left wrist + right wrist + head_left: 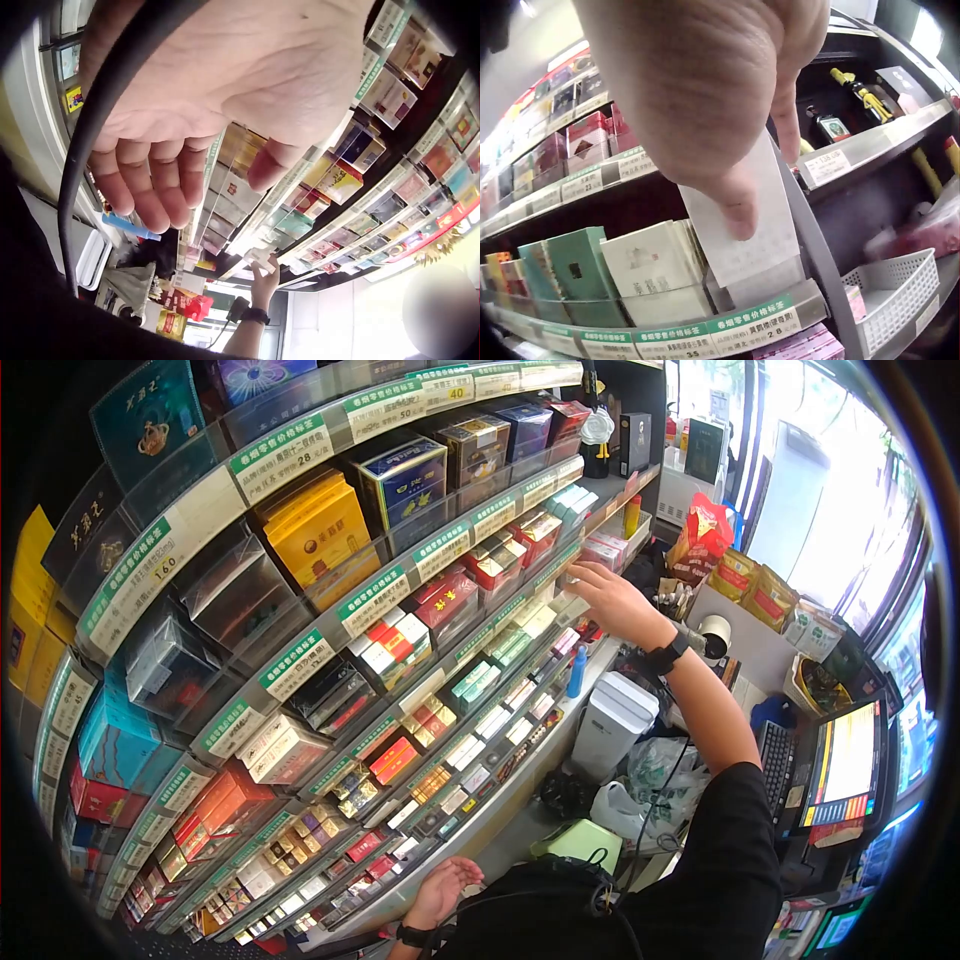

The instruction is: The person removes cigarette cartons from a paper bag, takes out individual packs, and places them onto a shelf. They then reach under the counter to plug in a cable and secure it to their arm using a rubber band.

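At the far end of the shelving my right hand (pixel 618 603) grips a white cigarette pack (pixel 754 232), its thumb across the front face. The pack stands tilted in the last slot of a shelf, its lower part behind the clear front lip. Beside it are a row of white packs (pixel 651 262) and green packs (pixel 576 262). My left hand (pixel 442 888) is low in front of my body near the lower shelves. Its palm and loosely bent fingers show in the left wrist view, with nothing in them.
Price labels (pixel 754 322) run along the shelf edge. Right of the shelf are a white basket (pixel 900 300) and dark bottles (pixel 866 97). Behind my right arm stand a white bin (pixel 615 725), a keyboard (pixel 775 760) and a monitor (pixel 845 765).
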A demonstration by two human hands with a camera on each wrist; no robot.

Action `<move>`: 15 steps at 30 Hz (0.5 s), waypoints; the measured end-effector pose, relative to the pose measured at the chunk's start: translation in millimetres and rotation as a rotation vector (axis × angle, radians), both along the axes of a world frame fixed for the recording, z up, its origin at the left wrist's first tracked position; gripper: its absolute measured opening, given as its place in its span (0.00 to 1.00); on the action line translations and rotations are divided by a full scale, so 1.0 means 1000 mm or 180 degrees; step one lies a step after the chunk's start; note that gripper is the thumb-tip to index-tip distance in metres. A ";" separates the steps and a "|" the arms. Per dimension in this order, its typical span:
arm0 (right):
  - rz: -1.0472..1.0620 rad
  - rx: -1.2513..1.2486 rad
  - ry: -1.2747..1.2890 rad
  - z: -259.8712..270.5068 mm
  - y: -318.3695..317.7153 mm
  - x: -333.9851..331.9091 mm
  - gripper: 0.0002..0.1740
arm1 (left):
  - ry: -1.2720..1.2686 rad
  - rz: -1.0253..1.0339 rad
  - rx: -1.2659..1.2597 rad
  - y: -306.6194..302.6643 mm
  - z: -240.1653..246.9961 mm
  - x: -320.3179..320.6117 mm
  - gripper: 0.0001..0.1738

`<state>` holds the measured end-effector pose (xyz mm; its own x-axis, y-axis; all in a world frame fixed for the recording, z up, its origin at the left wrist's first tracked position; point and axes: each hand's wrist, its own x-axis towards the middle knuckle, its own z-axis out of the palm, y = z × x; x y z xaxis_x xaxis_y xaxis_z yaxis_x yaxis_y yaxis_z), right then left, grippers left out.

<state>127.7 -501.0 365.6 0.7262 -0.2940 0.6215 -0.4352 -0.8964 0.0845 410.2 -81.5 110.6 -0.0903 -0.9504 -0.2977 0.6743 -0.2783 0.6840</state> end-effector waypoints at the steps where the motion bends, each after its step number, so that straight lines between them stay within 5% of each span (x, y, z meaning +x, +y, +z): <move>1: -0.0022 -0.0142 0.0241 0.002 0.001 -0.003 0.27 | -0.0042 0.0014 0.0003 0.001 0.000 0.000 0.21; 5: -0.0098 0.0383 0.0451 -0.004 -0.010 -0.005 0.25 | -0.0025 0.0049 -0.0031 0.005 0.000 -0.001 0.21; 11: -0.0064 -0.0114 -0.0087 -0.018 -0.013 0.006 0.21 | -0.0037 0.0076 0.0045 0.002 0.006 -0.002 0.21; 15: -0.0116 0.0013 -0.0197 -0.035 -0.010 0.023 0.29 | -0.0029 0.0059 0.0060 0.003 0.005 -0.002 0.20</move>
<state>150.7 -511.4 330.6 0.6752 -0.3220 0.6636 -0.4718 -0.8801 0.0529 408.7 -78.1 115.2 -0.0700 -0.9461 -0.3162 0.6732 -0.2787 0.6849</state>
